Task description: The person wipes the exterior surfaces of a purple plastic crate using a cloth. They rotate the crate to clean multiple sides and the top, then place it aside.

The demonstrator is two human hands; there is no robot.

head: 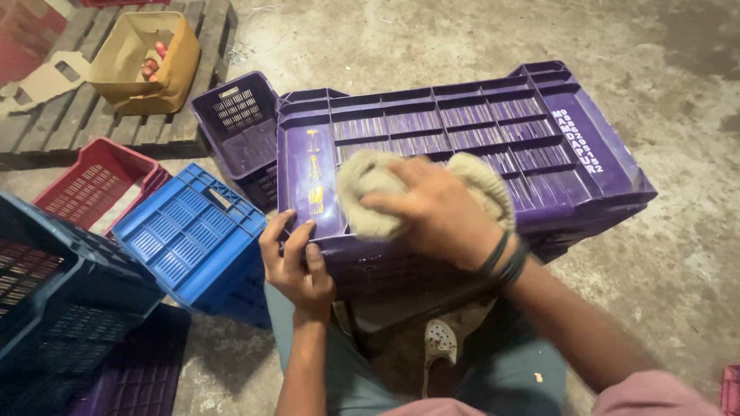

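1. Nearest the lens: knees in grey-green trousers [339, 377], a pink sleeve [655, 397] low at right, and a pale perforated clog [441, 343] on the floor between the legs.
2. Left hand [297, 262] clamped on the near edge of the upturned purple crate [462, 146], fingers curled over the rim, thumb on the side wall; holding it steady, by the look of it.
3. Right hand [439, 212] closed over a wad of coarse beige cloth [370, 192], pressing it flat onto the crate's ribbed bottom near the left end; dark bands around that wrist.
4. Step in hand, as judged: wiping the underside of the crate, resting tilted across the lap. Next move likely calls for firm pressure along the ribs toward the far right end, with the left grip kept tight against sliding.
5. Markings: white printed lettering down the right end panel of the purple crate, and a small yellowish emblem on the left end panel just beside the cloth.
6. Around it: a blue crate [193, 231] just left of the left hand, a red crate [92, 185] behind that, a second purple crate [239, 123] touching the far left corner, dark blue crates [54, 293] stacked at the left edge.
7. Farther back: an open tan cardboard box [146, 62] with a few reddish items inside, tilted on a wooden pallet [85, 115].
8. Bare stained concrete floor [678, 254] at right.
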